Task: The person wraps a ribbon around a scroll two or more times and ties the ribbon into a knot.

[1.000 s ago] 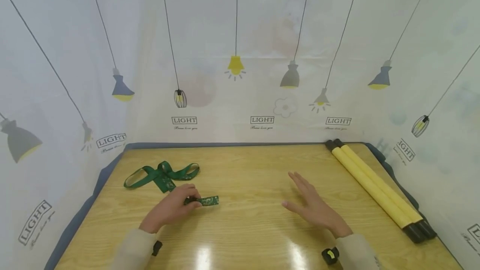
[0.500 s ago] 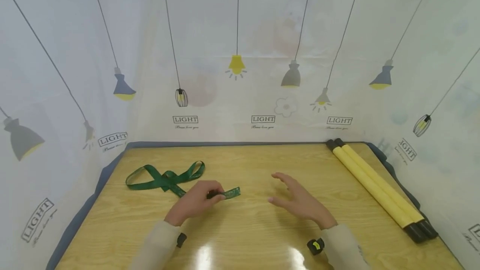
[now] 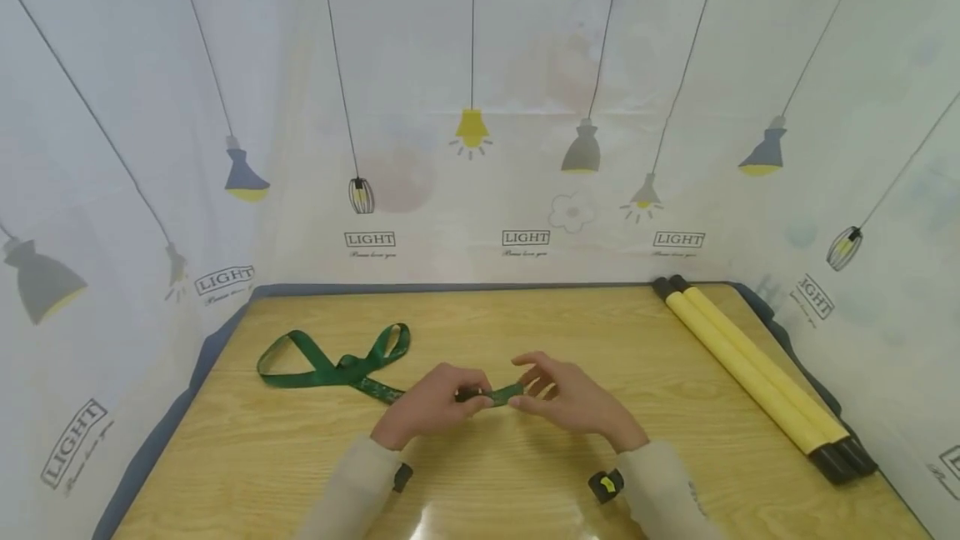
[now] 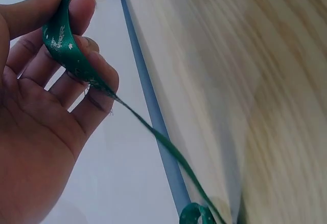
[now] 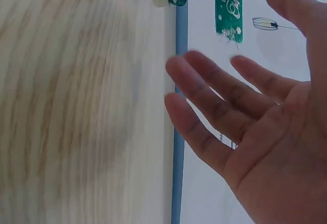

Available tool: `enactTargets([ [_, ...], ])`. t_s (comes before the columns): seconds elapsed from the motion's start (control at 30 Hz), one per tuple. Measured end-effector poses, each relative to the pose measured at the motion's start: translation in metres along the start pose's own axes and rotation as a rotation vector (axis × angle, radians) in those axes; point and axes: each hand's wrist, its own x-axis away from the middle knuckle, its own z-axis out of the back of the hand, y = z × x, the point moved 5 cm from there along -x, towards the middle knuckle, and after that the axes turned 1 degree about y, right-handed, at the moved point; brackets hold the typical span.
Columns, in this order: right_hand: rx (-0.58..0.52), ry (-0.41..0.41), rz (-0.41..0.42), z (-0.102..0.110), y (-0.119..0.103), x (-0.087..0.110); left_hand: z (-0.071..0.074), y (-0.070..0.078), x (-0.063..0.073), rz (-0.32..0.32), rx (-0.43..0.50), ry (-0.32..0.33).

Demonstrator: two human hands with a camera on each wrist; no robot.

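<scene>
Carrying the printed green ribbon [image 3: 349,369] closer, the left hand [image 3: 433,401] pinches it near its end. The right hand [image 3: 573,398], fingers parted and empty, now has that end within reach.

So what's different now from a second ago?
The left grip moved right, carrying the end of the ribbon, and the ribbon's loops shifted a little right too. The right grip moved left, close to that end, but hasn't clearly taken hold. The left one still pinches it, and the rods stayed put.
</scene>
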Motion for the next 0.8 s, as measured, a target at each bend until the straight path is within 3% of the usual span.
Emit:
enactTargets([
  [0.3, -0.025, -0.039, 0.091, -0.005, 0.001, 0.0, -0.005, 0.006, -0.002, -0.017, -0.016, -0.013],
  [0.8, -0.037, 0.008, 0.054, -0.004, 0.005, 0.002, -0.003, -0.007, 0.01, 0.054, -0.033, -0.037],
])
